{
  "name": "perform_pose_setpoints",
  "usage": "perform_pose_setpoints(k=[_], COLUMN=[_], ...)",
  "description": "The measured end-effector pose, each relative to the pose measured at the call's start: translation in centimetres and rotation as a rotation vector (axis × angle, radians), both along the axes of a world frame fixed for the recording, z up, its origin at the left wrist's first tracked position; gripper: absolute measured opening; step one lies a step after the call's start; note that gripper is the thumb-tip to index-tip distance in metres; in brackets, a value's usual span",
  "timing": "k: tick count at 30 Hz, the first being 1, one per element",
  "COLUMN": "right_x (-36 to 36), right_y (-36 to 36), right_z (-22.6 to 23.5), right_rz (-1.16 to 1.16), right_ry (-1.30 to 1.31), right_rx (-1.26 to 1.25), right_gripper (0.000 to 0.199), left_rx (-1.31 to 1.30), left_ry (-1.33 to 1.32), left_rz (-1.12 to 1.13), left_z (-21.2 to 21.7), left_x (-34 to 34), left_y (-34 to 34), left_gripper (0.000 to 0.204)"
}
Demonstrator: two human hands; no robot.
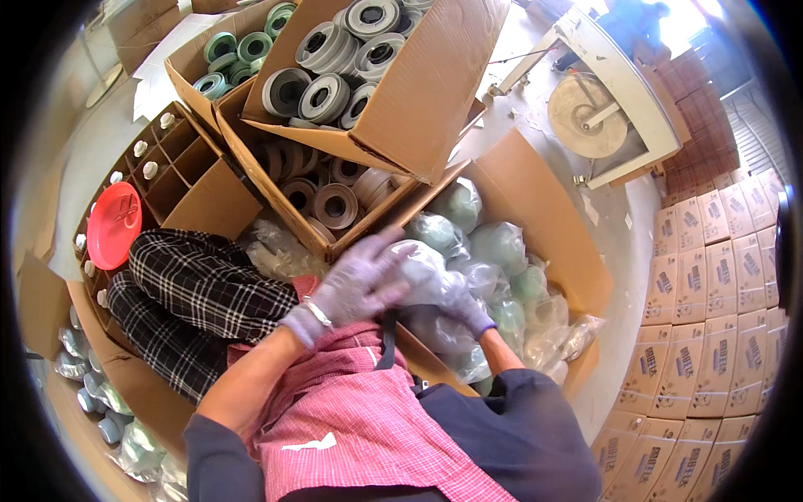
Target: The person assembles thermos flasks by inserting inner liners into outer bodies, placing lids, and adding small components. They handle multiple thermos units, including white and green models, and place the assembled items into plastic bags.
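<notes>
The clear plastic bag sat between the two gloved hands, at the near left of a cardboard box of similar bags. It looked rounded; its long axis and facing could not be told. The left hand had its fingers spread beside it, pointing up and right. The right hand lay against its right side, fingers partly hidden, so their grip could not be told. The plastic was shiny and crinkled. Smooth grey rings filled a box ahead. Strapped cartons stood stacked rightward on a pale floor.
</notes>
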State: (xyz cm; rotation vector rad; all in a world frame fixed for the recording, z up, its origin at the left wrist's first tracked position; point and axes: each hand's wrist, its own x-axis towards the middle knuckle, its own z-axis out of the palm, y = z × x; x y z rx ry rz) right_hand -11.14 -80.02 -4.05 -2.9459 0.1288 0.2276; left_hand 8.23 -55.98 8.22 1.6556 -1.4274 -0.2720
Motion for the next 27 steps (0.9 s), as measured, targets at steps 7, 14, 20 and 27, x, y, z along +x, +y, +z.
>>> perform_pose_setpoints(k=[7, 14, 20, 27], right_x=[8.7, 6.3, 9.8, 11.2], right_y=[-5.5, -9.3, 0.1, -8.1], right_z=[8.4, -2.6, 12.0, 6.1], right_rz=[-0.473, -0.911, -0.427, -0.720], right_ry=[0.095, -0.174, -0.278, -0.575], right_rx=[0.348, 0.935, 0.994, 0.068], right_gripper=[0.073, 0.071, 0.018, 0.037], left_rx=[0.382, 0.255, 0.118, 0.266], left_ry=[-0.387, -0.077, -0.065, 0.403], left_rz=[-0.230, -0.172, 0.032, 0.197], left_z=[-11.3, -7.2, -0.7, -3.6], left_x=[-4.1, -2.6, 1.8, 4.1], left_y=[-1.9, -4.5, -5.9, -5.7], left_gripper=[0.044, 0.049, 0.090, 0.034])
